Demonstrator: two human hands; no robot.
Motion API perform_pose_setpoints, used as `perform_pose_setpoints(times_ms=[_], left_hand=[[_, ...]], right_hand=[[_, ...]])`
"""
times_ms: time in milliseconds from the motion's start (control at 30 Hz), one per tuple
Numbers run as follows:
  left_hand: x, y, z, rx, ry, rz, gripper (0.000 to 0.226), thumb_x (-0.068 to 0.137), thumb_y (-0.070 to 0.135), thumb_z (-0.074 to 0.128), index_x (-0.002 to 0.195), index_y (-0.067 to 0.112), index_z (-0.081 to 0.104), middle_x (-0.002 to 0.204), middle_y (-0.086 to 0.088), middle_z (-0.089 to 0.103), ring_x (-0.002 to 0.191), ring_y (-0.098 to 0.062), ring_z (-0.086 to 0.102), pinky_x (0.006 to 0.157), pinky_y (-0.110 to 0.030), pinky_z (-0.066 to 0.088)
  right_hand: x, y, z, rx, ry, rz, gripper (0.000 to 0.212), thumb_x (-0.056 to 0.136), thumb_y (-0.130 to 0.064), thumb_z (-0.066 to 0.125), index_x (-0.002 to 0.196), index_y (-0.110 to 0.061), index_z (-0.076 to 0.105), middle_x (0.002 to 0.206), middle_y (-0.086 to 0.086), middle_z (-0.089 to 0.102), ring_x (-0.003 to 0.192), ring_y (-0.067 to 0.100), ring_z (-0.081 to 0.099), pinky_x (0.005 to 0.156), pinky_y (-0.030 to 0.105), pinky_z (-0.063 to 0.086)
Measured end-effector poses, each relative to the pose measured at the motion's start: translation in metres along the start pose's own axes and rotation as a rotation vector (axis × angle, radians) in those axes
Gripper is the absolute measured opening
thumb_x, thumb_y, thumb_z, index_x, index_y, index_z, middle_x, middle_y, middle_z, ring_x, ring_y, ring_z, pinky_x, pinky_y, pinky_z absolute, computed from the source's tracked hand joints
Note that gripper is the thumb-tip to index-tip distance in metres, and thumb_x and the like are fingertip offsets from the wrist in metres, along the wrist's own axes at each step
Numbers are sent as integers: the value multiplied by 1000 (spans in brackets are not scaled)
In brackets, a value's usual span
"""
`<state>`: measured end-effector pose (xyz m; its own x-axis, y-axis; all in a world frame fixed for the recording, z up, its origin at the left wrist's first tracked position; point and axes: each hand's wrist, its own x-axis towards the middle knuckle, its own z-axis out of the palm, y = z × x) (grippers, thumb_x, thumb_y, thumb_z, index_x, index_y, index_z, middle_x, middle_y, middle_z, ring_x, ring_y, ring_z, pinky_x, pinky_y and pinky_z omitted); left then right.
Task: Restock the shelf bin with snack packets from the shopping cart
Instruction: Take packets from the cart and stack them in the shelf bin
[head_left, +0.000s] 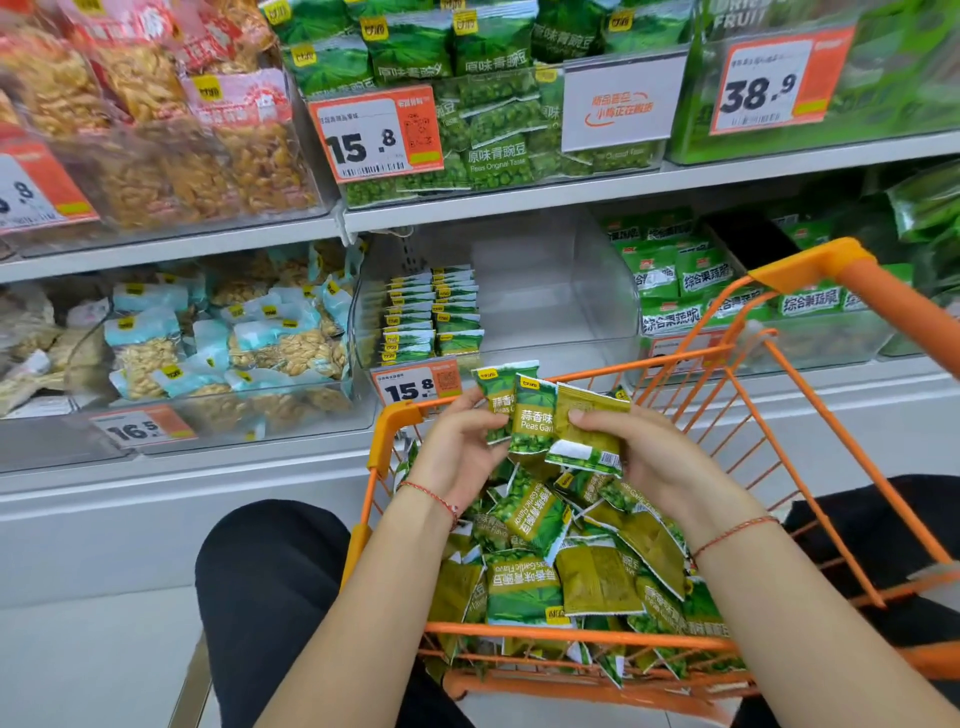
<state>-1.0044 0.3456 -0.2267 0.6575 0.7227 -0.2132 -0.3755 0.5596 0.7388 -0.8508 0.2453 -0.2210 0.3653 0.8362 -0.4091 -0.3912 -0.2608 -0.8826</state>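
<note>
While your left hand (457, 447) and right hand (631, 452) pinch a fan of snack packets (540, 415) above the shopping cart's (810, 270) front edge, treat them as light, slippery, crushable; grip the flat seams, then feed the shelf bin's (571, 291) left side.

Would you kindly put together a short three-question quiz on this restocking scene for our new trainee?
1. True or false: the clear shelf bin is packed full.
2. Which hand holds the packet showing its back? A) left hand B) right hand
3. Fill in: the loose pea packets lie in the orange ____.

Key:
1. False; packets stand only at its left side.
2. B; the fanned packets in front face forward.
3. Cart.
</note>
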Motion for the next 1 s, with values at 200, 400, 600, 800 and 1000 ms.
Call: perform_pose_setpoints(times_ms=[200, 400, 600, 800, 1000], left_hand=[[-3, -4, 1, 175, 47, 48, 17, 91, 9, 57, 107, 3, 58, 99, -6, 67, 93, -18, 64, 90, -38, 51], [-8, -5, 3, 246, -35, -24, 28, 93, 26, 53, 112, 8, 61, 110, -9, 67, 106, -25, 63, 93, -46, 50], [-11, -5, 4, 445, -5, 14, 33, 88, 16, 62, 119, 8, 55, 113, -7, 63, 106, -18, 62, 91, -40, 53], [-11, -5, 5, 431, 61, 15, 66, 87, 17, 65, 143, 2, 32, 140, -7, 41, 117, -15, 50, 92, -40, 53], [-12, -4, 1, 310, -15, 51, 23, 93, 19, 54, 112, 10, 62, 108, -5, 67, 107, -17, 61, 80, -33, 57]], right_hand=[[-4, 1, 3, -20, -18, -43, 74, 55, -24, 84, 119, 1, 56, 103, 15, 71, 86, 26, 69, 71, 34, 55], [-12, 1, 8, -79, -64, -162, 31, 78, -16, 74, 106, -5, 66, 97, 12, 73, 88, 27, 70, 76, 34, 56], [-13, 4, 11, -116, 39, -235, 30, 74, -27, 75, 95, -6, 71, 96, 22, 71, 82, 32, 63, 77, 40, 45], [-24, -2, 14, -185, 467, -891, 10, 85, -9, 68, 91, -15, 64, 81, -6, 63, 74, 2, 60, 66, 12, 47], [-13, 22, 25, -755, 218, -942, 35, 76, -3, 74, 105, -22, 70, 117, -15, 56, 109, -4, 51, 95, 29, 46]])
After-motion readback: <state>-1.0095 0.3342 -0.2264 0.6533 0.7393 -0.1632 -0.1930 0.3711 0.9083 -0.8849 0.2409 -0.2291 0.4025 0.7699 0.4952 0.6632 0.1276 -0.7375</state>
